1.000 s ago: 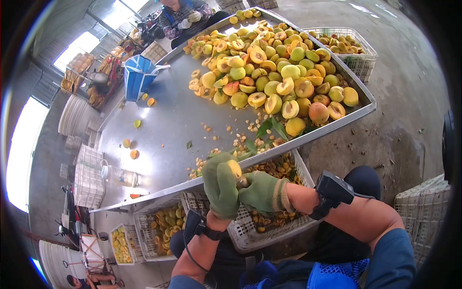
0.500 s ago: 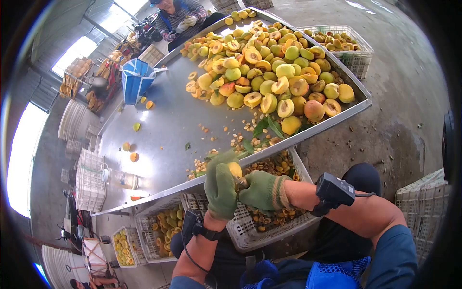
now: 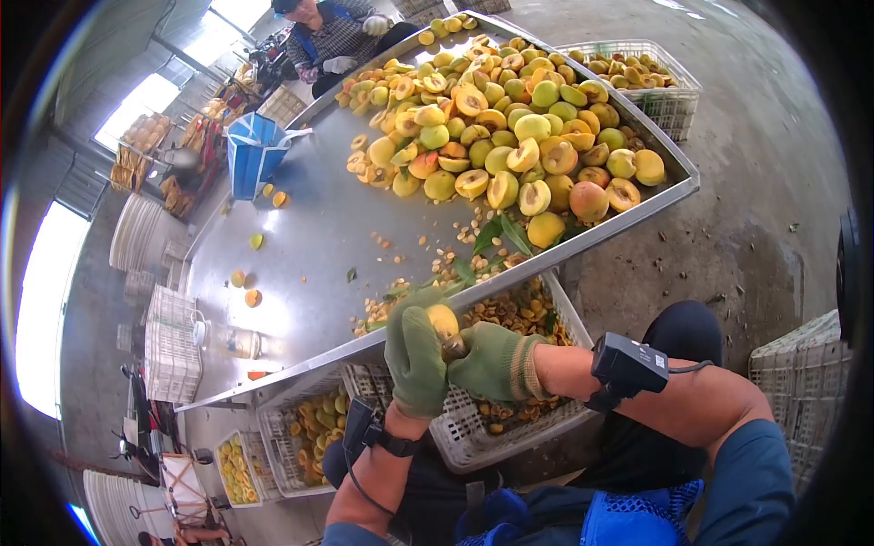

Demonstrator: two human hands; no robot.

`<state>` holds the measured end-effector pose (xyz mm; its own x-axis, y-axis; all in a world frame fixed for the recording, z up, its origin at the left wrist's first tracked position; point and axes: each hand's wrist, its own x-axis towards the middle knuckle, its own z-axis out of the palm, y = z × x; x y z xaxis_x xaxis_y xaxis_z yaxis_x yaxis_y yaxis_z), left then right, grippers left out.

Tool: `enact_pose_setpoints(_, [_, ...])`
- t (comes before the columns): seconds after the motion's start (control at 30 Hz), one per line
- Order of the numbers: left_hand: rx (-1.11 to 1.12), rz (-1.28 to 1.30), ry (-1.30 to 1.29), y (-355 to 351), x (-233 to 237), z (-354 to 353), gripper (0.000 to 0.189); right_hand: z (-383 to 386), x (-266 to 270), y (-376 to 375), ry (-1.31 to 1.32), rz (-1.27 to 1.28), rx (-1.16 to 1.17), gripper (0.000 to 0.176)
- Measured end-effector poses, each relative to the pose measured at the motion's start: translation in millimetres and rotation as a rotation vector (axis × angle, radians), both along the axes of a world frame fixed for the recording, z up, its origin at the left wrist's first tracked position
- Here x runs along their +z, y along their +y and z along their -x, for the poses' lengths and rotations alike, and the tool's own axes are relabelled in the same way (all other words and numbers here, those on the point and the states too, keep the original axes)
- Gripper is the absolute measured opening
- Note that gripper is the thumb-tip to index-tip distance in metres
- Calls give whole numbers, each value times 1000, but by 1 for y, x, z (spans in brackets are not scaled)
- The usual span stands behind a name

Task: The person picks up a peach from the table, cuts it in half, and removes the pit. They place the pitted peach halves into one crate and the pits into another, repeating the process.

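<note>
My left hand (image 3: pixel 414 350), in a green knitted glove, is closed around a yellow peach half (image 3: pixel 443 320) just off the table's near edge. Against the fruit's lower side sits a small metal tool (image 3: pixel 454 346), its handle hidden in my right hand (image 3: pixel 492 366). That hand wears a matching glove and has its fingers wrapped tight. Below both hands is a white crate (image 3: pixel 473 446) with brown pits and scraps in it. A large heap of whole and halved peaches (image 3: pixel 510 136) covers the far right of the metal table (image 3: pixel 319 218).
Loose kernels and leaves (image 3: pixel 492 232) lie along the near edge. A blue bag (image 3: pixel 255 150) and a clear jug (image 3: pixel 228 339) stand on the left. Another peach crate (image 3: pixel 669 100) is behind the table. Across from me sits a person in gloves (image 3: pixel 332 41).
My hands stay together at nearly the same spot, and more of the peach half's face shows. The person across has moved their gloved hands apart. The view has shifted slightly.
</note>
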<state>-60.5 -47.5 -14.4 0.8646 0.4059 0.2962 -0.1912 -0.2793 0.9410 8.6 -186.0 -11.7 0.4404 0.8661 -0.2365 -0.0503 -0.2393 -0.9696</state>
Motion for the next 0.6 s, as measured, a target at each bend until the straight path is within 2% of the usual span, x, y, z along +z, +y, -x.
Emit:
enact_pose_setpoints(0.07, [14, -40, -23, 0, -3, 1, 37, 1, -9, 5, 9, -35, 5, 22])
enact_pose_setpoints(0.17, [14, -135, -79, 0, -5, 1, 37, -5, 17, -5, -29, 107, 88, 23])
enact_pose_setpoints(0.23, [12, -170, -96, -3, -1, 1, 38, -5, 14, -5, -33, 93, 72, 23])
enact_pose_setpoints(0.33, [47, 31, 41, -11, 1, -1, 41, -2, -4, 1, -41, 49, -10, 25])
enact_pose_setpoints(0.37, [6, 16, 63, -10, 3, -2, 43, 0, -13, 3, -43, 31, -47, 26])
enact_pose_setpoints(0.43, [-74, -11, 104, 1, 10, -4, 46, -5, -1, -3, -216, 96, -33, 26])
enact_pose_setpoints(0.53, [-278, 98, 271, 26, 23, -8, 49, -13, 20, -10, -460, 195, -32, 26])
enact_pose_setpoints(0.6, [-191, 70, 279, 19, 24, -6, 50, -13, 19, -9, -541, 214, -45, 26])
